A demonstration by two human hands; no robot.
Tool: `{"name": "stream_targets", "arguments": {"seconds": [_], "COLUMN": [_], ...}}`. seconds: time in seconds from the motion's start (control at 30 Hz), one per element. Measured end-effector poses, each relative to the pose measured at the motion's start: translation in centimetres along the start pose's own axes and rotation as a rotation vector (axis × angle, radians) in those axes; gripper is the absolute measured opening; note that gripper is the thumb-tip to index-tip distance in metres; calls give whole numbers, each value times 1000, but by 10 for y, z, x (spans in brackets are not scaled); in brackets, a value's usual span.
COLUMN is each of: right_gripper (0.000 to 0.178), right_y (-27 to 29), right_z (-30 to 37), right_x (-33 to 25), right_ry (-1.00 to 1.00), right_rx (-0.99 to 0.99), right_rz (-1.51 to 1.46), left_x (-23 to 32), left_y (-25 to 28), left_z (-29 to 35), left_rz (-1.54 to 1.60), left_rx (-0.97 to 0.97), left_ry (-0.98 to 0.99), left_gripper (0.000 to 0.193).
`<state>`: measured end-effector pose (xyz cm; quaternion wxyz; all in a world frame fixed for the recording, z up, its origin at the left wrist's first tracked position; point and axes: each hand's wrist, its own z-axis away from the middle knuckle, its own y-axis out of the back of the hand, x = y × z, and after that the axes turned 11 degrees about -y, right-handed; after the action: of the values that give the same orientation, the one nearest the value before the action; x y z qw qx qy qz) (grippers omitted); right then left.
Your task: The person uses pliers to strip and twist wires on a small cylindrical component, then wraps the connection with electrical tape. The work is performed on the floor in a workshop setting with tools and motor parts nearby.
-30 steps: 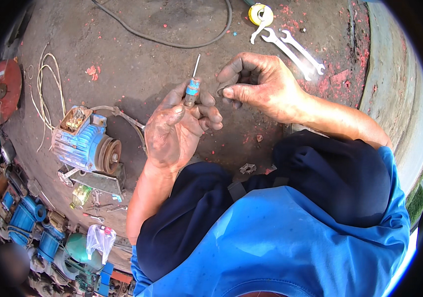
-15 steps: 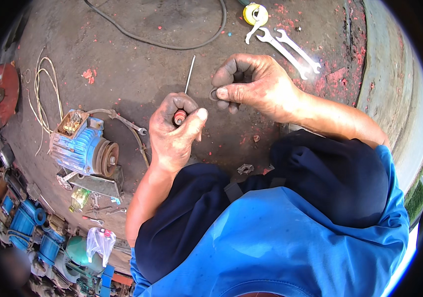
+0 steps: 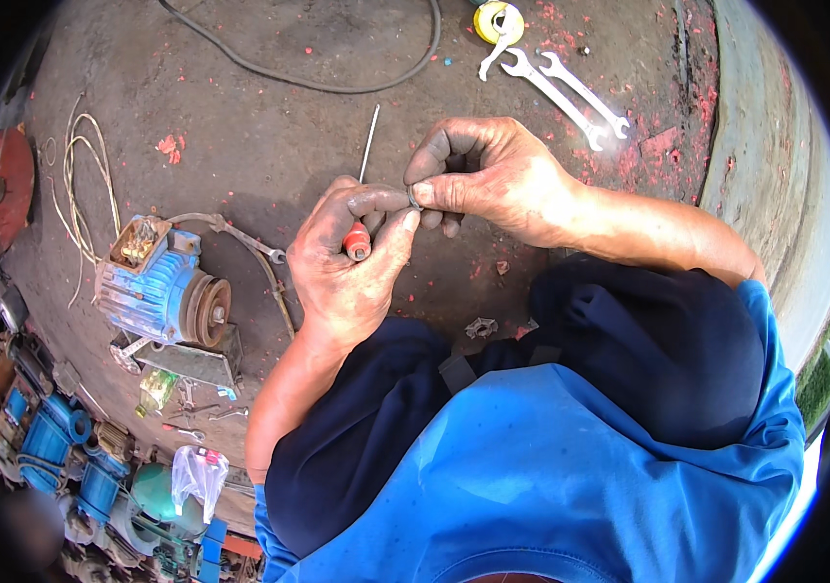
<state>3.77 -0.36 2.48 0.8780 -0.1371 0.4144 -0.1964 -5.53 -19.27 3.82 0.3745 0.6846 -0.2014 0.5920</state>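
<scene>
My left hand (image 3: pixel 352 257) is closed around a screwdriver (image 3: pixel 358 242) with a red handle; its thin metal shaft points away from me, past the knuckles. The thumb and forefinger of that hand reach up to a small dark ring (image 3: pixel 414 197). My right hand (image 3: pixel 493 180) pinches the same ring between thumb and forefinger, its other fingers curled. The fingertips of both hands meet at the ring, in front of my knees. Most of the ring is hidden by the fingers.
A blue electric motor (image 3: pixel 150 291) with a pulley stands at the left, a cable beside it. Two open-ended wrenches (image 3: pixel 561 102) and a yellow tape roll (image 3: pixel 499 22) lie far right. A black cable (image 3: pixel 337 85) curves across the far floor. Motor parts (image 3: pixel 55 437) crowd the lower left.
My left hand has moved up and right, bringing its thumb and forefinger to the ring in my right hand. The screwdriver stays in the left palm.
</scene>
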Motion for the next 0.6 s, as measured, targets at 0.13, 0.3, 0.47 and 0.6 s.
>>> {"name": "stream_targets", "arguments": {"seconds": [0.13,0.3,0.47,0.6], "right_gripper": [13,9,10,15], "right_y": [-2,-6,-9,-2], "right_z": [0,2,2,-1], "right_x": [2,10,11,9], "right_ry": [4,188,255,135], "right_rx": [13,90,170,154], "right_rz": [-26,93,178,188], "left_x": [2,1,10,2], "left_y": [0,-2,-5,-4], "left_z": [0,1,-1,-1], "left_rz": [-48,7,97,-165], "left_rx": [0,23,64,43], "left_ry": [15,45,226,-8], "left_gripper": [14,14,15,17]}}
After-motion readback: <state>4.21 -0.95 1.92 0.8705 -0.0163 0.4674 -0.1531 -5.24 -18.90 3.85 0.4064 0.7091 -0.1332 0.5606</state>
